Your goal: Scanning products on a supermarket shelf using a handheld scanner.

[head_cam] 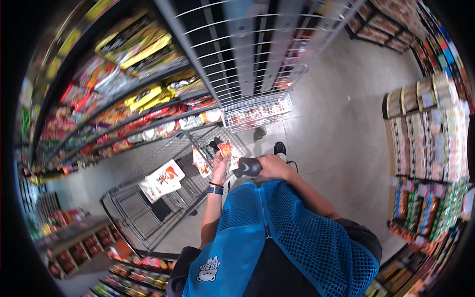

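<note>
My left hand (221, 165), with a watch on its wrist, grips a small printed cut-out card (225, 148) in red, orange and white. My right hand (274, 166) holds a black handheld device (249, 166) with a pale crescent mark. Its front end is close beside the card; what kind of device it is, I cannot tell. A second printed cut-out (200, 163) rests near the end of a wire shopping cart (128, 208), left of my left hand. White printed sheets (163, 180) lie stacked in the cart.
A wire display rack (245, 52) rises directly ahead, with a shallow wire basket (259, 111) low down. Shelves of bagged snacks (144, 96) run along the left. Stacked packages (426, 144) stand at the right, across the grey floor (334, 122). A dark cord (294, 164) shows beside my right wrist.
</note>
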Demonstrator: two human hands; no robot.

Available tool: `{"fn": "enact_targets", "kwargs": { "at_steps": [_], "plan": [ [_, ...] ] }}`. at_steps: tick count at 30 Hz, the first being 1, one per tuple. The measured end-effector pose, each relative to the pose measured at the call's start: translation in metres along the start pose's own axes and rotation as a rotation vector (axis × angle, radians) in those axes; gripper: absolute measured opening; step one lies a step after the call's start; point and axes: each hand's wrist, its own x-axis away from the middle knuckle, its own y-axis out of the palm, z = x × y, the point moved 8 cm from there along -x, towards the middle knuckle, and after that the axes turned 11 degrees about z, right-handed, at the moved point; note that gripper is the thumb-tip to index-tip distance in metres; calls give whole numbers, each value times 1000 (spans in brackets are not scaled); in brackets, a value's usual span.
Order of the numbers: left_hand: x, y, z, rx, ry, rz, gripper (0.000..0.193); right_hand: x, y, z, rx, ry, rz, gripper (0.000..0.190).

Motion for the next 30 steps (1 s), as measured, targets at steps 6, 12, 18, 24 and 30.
{"fn": "enact_targets", "kwargs": {
  "at_steps": [6, 12, 18, 24, 30],
  "plan": [
    [-12, 80, 0, -57, -90, -190, 29, 14, -47, 60, -70, 114, 206, 33],
    [-59, 126, -24, -34, -273, -171, 27, 29, -50, 141, -165, 197, 262, 33],
    [-127, 195, -46, -248, -245, -184, 38, 63, -55, 203, -231, 376, 306, 27],
    [-224, 230, -111, -699, -131, -121, 28, 98, -66, 246, -314, 531, 319, 30],
    [-269, 255, -163, -769, -194, -80, 24, 160, -51, 309, -324, 709, 377, 33]
  ]
}}
